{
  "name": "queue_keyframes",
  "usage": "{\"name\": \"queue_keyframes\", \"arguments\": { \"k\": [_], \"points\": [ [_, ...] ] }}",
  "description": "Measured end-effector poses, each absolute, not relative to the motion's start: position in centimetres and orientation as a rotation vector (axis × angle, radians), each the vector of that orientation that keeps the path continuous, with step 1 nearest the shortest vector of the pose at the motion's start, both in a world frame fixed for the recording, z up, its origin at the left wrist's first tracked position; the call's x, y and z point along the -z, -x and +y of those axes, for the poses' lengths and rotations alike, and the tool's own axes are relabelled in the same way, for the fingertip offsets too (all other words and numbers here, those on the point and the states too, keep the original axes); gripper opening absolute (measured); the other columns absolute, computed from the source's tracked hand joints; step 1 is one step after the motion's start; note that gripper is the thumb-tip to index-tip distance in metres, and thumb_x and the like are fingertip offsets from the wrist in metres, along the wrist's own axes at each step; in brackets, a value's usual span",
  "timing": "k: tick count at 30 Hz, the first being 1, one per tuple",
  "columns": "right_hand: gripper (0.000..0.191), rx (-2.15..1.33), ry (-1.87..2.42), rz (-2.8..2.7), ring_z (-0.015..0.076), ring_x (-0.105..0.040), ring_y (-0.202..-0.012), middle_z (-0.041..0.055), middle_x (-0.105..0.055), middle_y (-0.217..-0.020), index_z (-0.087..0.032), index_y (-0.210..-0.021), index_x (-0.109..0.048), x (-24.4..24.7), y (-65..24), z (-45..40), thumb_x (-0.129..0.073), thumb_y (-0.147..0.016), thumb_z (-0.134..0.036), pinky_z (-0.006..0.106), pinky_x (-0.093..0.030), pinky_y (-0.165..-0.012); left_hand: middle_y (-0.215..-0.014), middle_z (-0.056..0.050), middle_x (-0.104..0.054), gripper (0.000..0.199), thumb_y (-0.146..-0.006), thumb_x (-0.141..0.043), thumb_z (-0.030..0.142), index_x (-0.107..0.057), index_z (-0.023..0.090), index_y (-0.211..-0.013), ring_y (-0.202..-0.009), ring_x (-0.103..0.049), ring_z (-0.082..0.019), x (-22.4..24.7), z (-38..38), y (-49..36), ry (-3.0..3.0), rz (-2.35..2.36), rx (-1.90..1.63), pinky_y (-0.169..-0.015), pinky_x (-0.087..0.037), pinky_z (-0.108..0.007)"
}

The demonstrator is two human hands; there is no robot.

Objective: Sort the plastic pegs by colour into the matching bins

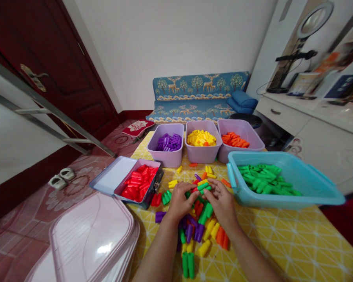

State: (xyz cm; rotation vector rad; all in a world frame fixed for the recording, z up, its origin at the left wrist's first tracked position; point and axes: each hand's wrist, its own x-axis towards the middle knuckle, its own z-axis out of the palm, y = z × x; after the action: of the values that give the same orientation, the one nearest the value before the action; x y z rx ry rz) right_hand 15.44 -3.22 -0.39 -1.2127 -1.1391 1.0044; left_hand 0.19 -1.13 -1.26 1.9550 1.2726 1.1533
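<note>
Both hands meet over a mixed pile of small plastic tubes on the yellow patterned table. My left hand [181, 201] pinches red and green pieces at its fingertips. In my right hand [222, 201], thumb and fingers close on green pieces [204, 187]. A yellow piece lies against the green ones. Beneath and in front of the hands are purple tubes [199, 233], orange tubes [222, 237], yellow tubes [204, 248] and green tubes [188, 265]. How the held pieces join is too small to tell.
Behind stand bins of purple [167, 158], yellow [203, 154] and orange pieces [253, 137]. A blue bin [282, 199] with green pieces is at right. An open case [108, 176] of red pieces and stacked lids [94, 235] are at left.
</note>
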Motion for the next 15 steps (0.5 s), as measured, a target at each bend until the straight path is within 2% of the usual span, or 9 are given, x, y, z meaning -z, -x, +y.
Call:
{"name": "queue_keyframes", "arguments": {
  "k": [5,9,12,15],
  "points": [
    [0.025,-0.920,1.220,-1.106,0.0175,-0.065,-0.066,0.0018,-0.067,-0.075,-0.018,-0.093,-0.061,0.0,-15.3,-3.6,-0.068,-0.075,-0.034,0.029,-0.052,-0.065,-0.089,-0.006,-0.072,0.024,-0.087,-0.056,0.036,-0.072,0.020,-0.094,-0.086,-0.063,-0.020,1.7,-0.9,-0.1,-2.008,1.273,-1.129,-0.087,-0.044,-0.036],
    [0.025,-0.939,1.103,-0.884,0.0141,-0.066,-0.071,-0.0005,-0.068,-0.079,-0.020,-0.094,-0.061,-1.9,-15.4,-3.9,-0.072,-0.074,-0.031,0.026,-0.053,-0.068,-0.091,-0.006,-0.072,0.021,-0.086,-0.058,0.035,-0.072,0.021,-0.093,-0.089,-0.062,-0.021,1.3,-1.0,-0.1,-2.049,1.303,-1.138,-0.087,-0.044,-0.036],
    [0.025,-1.013,0.880,-0.629,0.0142,-0.068,-0.083,-0.0005,-0.070,-0.089,-0.021,-0.096,-0.062,-4.4,-16.2,-4.0,-0.072,-0.074,-0.025,0.027,-0.055,-0.079,-0.101,-0.006,-0.070,0.021,-0.084,-0.059,0.031,-0.070,0.022,-0.100,-0.097,-0.060,-0.022,1.0,-1.1,-0.2,-2.042,1.307,-1.184,-0.090,-0.043,-0.036],
    [0.018,-1.042,0.707,-0.445,0.0144,-0.065,-0.104,0.0019,-0.069,-0.104,-0.020,-0.096,-0.063,-7.0,-17.8,-4.1,-0.064,-0.079,-0.017,0.030,-0.049,-0.097,-0.105,-0.007,-0.068,0.023,-0.086,-0.057,0.029,-0.068,0.023,-0.105,-0.100,-0.060,-0.021,0.9,-1.2,-0.3,-1.993,1.308,-1.232,-0.092,-0.043,-0.036]
  ]
}}
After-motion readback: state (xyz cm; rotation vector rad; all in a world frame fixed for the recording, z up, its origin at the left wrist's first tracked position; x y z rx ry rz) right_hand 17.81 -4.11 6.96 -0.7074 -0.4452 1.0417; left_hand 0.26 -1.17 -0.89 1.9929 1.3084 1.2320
